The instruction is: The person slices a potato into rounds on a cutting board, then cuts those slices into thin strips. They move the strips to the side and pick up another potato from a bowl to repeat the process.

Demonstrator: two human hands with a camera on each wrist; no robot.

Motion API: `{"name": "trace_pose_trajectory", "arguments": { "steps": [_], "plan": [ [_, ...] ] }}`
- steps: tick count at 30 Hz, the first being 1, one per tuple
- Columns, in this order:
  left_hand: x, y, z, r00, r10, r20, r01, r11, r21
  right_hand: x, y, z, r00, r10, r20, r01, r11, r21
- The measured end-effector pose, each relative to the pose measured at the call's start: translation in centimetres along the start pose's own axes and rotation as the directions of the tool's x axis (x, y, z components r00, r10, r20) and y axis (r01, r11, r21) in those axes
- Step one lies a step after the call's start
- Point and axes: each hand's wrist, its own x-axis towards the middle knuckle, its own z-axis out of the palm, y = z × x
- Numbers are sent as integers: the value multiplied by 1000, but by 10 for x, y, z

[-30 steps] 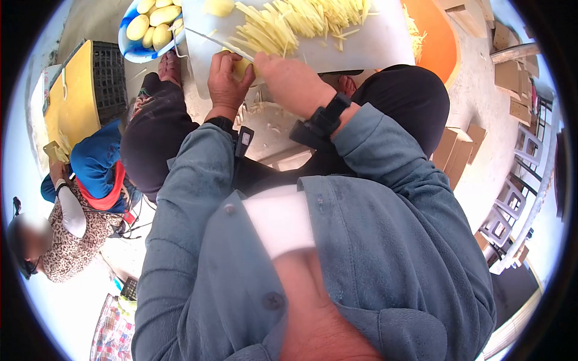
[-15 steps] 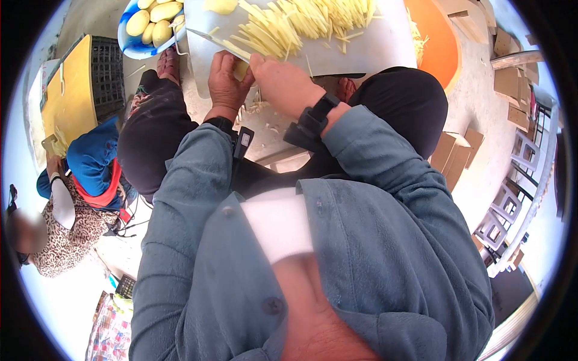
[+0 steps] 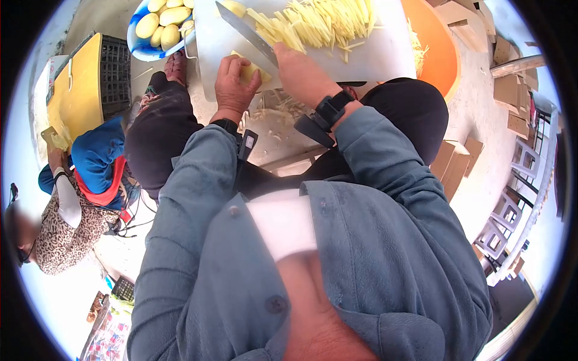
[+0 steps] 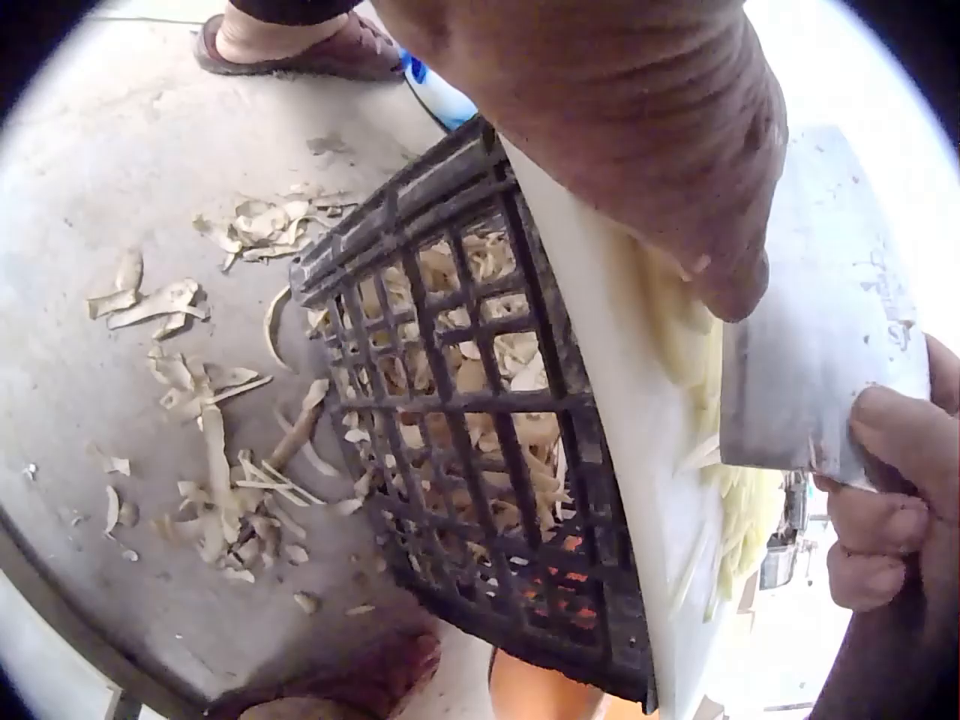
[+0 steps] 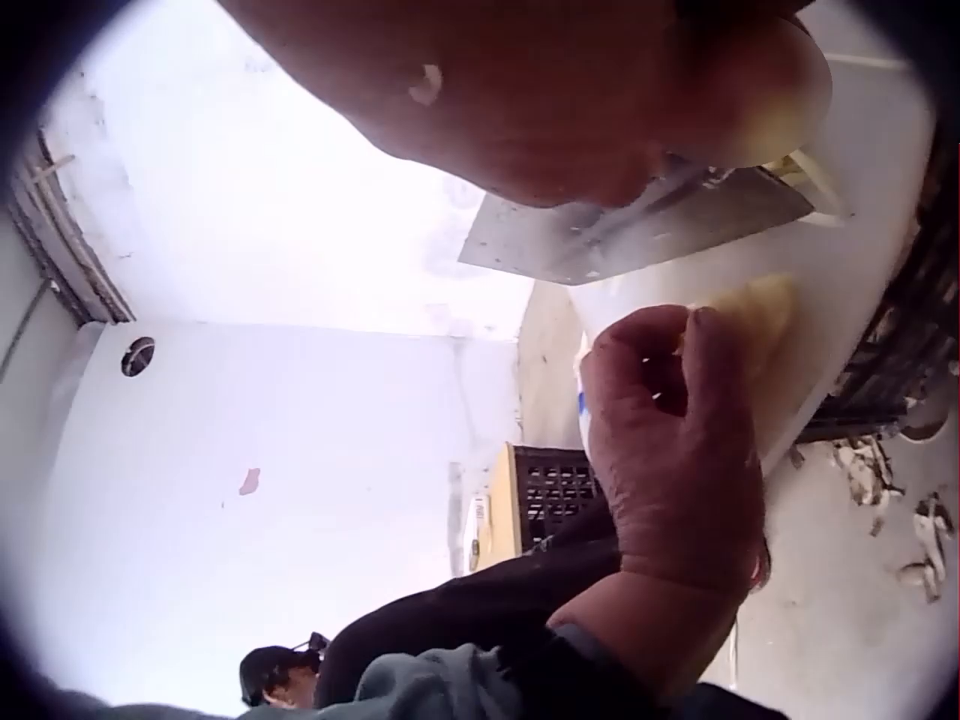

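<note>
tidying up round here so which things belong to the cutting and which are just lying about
Belongs: knife, potato piece, cutting board, potato strips, whole potatoes, blue-and-white bowl, orange tub

Apparently lying about: peelings on the floor, brown box-like pieces

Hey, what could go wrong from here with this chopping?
The wide grey metal cleaver in the right hand could nick the left hand, which holds the pale-yellow potato piece near the blade. That piece lies near the edge of the flat white board and might slip off. The board seems to rest on the black plastic lattice crate and could shift under pressure.
</note>
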Motion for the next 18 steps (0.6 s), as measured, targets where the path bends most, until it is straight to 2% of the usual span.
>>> {"name": "trace_pose_trajectory", "arguments": {
  "steps": [1,3,6,13,18],
  "plan": [
    [0,0,0,1000,-7,18,7,1000,-10,-2,-4,-4,1000,1,1,-1,1000,0],
    [0,0,-3,999,-24,35,25,999,-22,-7,-11,-12,990,31,137,-16,994,-109],
    [0,1,-3,999,-31,37,32,999,-33,-15,-15,-12,986,24,167,-5,994,-112],
    [-3,5,-4,1000,-29,10,29,1000,-10,-22,-22,-9,991,-58,118,73,989,-130],
    [-3,3,-3,1000,-21,4,21,1000,-2,-23,-27,-9,985,-59,164,91,978,-190]
  ]
}}
